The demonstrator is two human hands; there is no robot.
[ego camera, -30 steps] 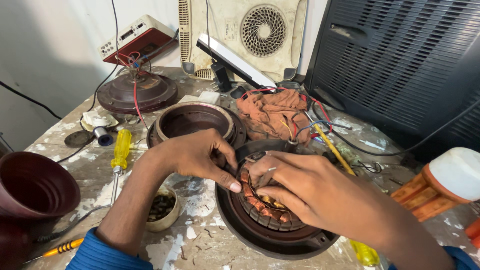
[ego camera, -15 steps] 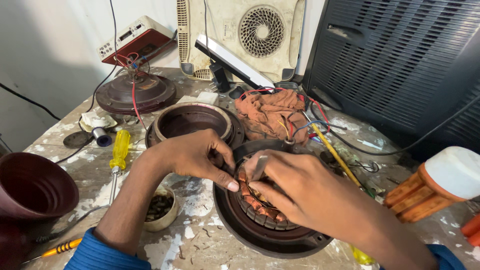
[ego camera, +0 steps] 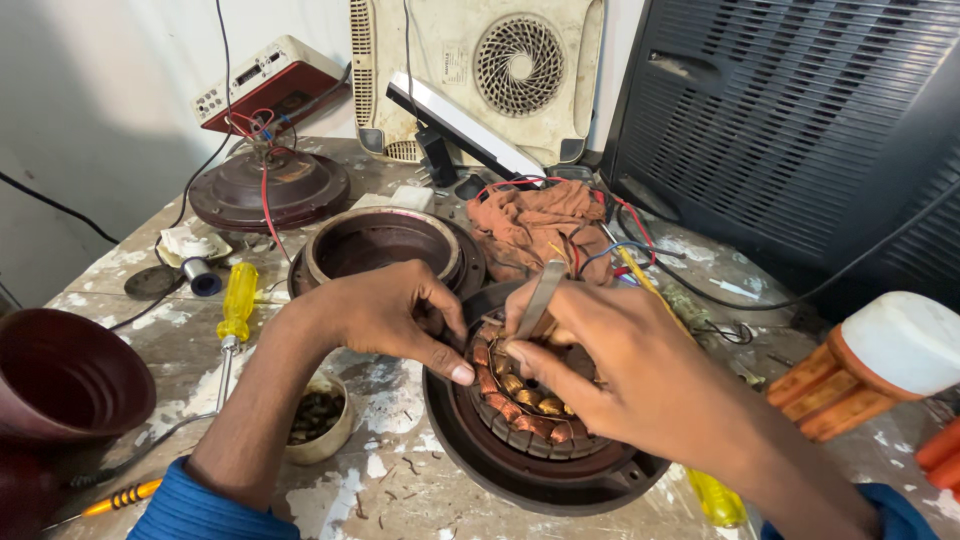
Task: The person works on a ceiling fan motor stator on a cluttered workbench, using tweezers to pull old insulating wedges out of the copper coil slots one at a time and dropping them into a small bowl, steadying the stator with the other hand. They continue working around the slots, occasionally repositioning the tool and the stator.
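Two hands working over a fan motor on a cluttered, paint-spattered bench.

From the left: a dark red bowl (ego camera: 60,385) at the bench edge, then a yellow-handled screwdriver (ego camera: 236,305) and a small cup of bits (ego camera: 318,418) just beside the left forearm. The left hand (ego camera: 385,315) curls over the motor's rim, thumb pressed down on the ring of copper windings (ego camera: 520,405), steadying it. The motor (ego camera: 530,470) sits in its dark round housing near the front middle of the bench, between both hands. The right hand (ego camera: 640,375) pinches a thin flat metal strip (ego camera: 540,298), its tip down among the coils. The housing looks heavy and stiff, best gripped at the rim; the fine copper wire looks easily nicked. Behind lie an empty housing (ego camera: 385,245) and an orange rag (ego camera: 535,225).
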